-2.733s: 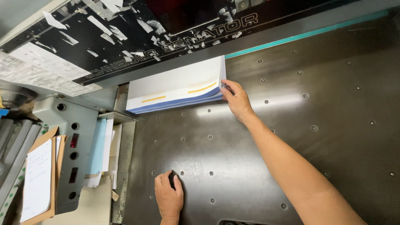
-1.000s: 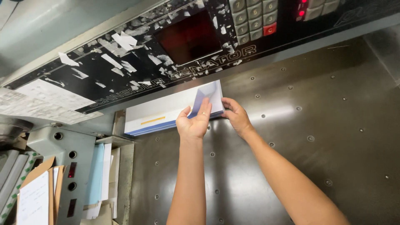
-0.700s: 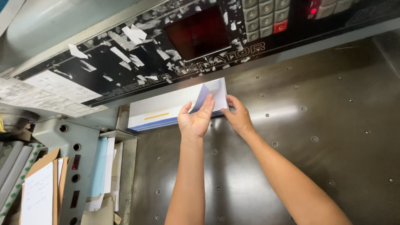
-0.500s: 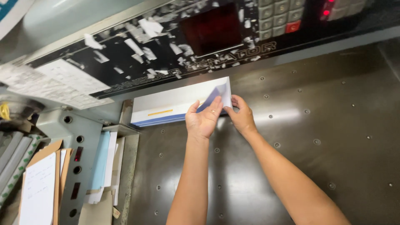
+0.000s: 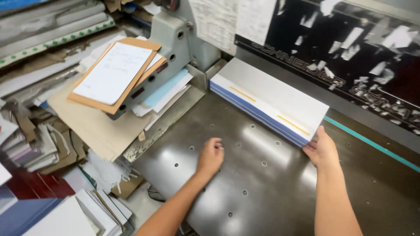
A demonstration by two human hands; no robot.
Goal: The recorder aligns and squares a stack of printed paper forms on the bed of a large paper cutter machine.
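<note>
My right hand [image 5: 323, 150] grips the near right corner of the paper stack [image 5: 269, 101], fingers closed on its edge; my left hand [image 5: 211, 156] lies apart from it, loosely curled with nothing in it, on the steel bed [image 5: 245, 175]. The stack sits ahead of both hands, against the machine's back. To square it well, I judge I should press evenly at the corner and keep the sheets flush, not fanned. The bed is dark, glossy and dotted with small holes. Left of my left hand, envelopes [image 5: 114, 74] and loose paper pile up in a cluttered workshop.
</note>
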